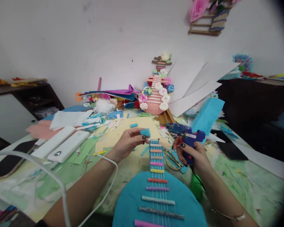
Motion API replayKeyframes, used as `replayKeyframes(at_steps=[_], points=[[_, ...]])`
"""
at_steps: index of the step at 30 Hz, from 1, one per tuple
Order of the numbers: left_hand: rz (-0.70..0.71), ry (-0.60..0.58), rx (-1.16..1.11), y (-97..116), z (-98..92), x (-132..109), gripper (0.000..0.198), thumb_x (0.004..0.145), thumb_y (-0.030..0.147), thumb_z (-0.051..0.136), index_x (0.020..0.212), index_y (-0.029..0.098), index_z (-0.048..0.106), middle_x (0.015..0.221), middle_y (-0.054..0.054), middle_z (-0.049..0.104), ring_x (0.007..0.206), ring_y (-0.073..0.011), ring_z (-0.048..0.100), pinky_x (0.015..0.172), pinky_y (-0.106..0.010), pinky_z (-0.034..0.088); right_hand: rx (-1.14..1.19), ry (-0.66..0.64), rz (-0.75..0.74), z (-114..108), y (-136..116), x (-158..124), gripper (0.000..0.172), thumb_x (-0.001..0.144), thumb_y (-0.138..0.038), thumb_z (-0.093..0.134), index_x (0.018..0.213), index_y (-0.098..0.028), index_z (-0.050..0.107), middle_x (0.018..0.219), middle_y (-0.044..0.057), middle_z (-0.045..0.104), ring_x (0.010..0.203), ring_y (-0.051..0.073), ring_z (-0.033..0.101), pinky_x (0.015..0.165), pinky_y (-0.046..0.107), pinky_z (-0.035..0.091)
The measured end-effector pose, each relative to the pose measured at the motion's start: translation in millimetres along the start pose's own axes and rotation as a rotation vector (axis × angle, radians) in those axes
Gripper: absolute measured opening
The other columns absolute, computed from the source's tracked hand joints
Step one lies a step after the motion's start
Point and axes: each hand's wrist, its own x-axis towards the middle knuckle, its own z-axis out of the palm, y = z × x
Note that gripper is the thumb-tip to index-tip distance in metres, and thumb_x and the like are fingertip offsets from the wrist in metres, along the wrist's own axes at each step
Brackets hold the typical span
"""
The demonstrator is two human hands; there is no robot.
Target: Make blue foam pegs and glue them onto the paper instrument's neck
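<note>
My left hand [130, 142] pinches a small light-blue folded paper piece [145, 132] between thumb and fingers, just above the neck's top end. In my right hand [189, 153] is a blue glue gun [188, 135], its nozzle pointing left toward the paper piece but apart from it. Below and between my hands lies a blue paper-covered lute shape [132, 195] with white strings along its neck and several coloured bars across them. Gold-handled scissors [172, 159] rest just right of the neck.
A pink lute model [153, 105] with paper flowers leans on the wall. White power banks [68, 146] and a white cable [61, 186] are at left. A black phone [229, 146] lies at right. Paper scraps and a cream sheet [120, 129] cover the table.
</note>
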Motion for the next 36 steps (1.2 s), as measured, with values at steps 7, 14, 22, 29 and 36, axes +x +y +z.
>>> replayKeyframes(at_steps=[7,14,22,29,36], points=[[-0.002,-0.074,0.021,3,6.2,-4,0.033,0.070,0.021,0.073,0.103,0.015,0.069,0.078,-0.007,0.070,0.062,-0.0136,0.062,0.063,-0.027,0.045,-0.038,-0.035,-0.008,4,3,-5,0.022,0.084,-0.036,0.058,0.077,-0.015,0.058,0.040,-0.004,0.046,0.033,0.007,0.036,0.038,0.022,0.025],[0.036,-0.074,0.071,1,17.5,-10,0.026,0.073,0.027,0.071,0.095,0.014,0.071,0.070,-0.006,0.069,0.055,-0.0128,0.060,0.055,-0.025,0.046,-0.059,0.136,-0.047,17,2,-7,0.022,0.071,-0.031,0.073,0.079,-0.017,0.058,0.066,0.000,0.059,0.044,0.009,0.050,0.040,0.022,0.040],[0.025,-0.129,0.358,-3,40.5,-26,0.029,0.071,0.026,0.072,0.096,0.011,0.072,0.076,-0.010,0.072,0.050,-0.0132,0.060,0.051,-0.025,0.052,-0.125,0.130,-0.057,34,-2,-14,0.027,0.068,-0.034,0.074,0.077,-0.019,0.053,0.067,0.000,0.060,0.049,0.010,0.055,0.047,0.024,0.047],[0.030,-0.137,0.436,-2,41.1,-28,0.026,0.071,0.021,0.071,0.095,0.012,0.074,0.079,-0.009,0.073,0.050,-0.0101,0.059,0.051,-0.021,0.052,-0.234,0.103,-0.010,35,-1,-15,0.017,0.075,-0.031,0.066,0.076,-0.018,0.056,0.052,-0.004,0.052,0.046,0.010,0.051,0.046,0.023,0.042],[0.037,-0.101,0.345,-5,37.5,-24,0.025,0.071,0.021,0.072,0.095,0.012,0.073,0.066,-0.007,0.071,0.045,-0.0103,0.058,0.038,-0.017,0.042,-0.279,0.224,-0.077,28,-4,-16,0.012,0.076,-0.025,0.064,0.079,-0.018,0.055,0.053,-0.006,0.047,0.042,0.007,0.043,0.041,0.021,0.037]])
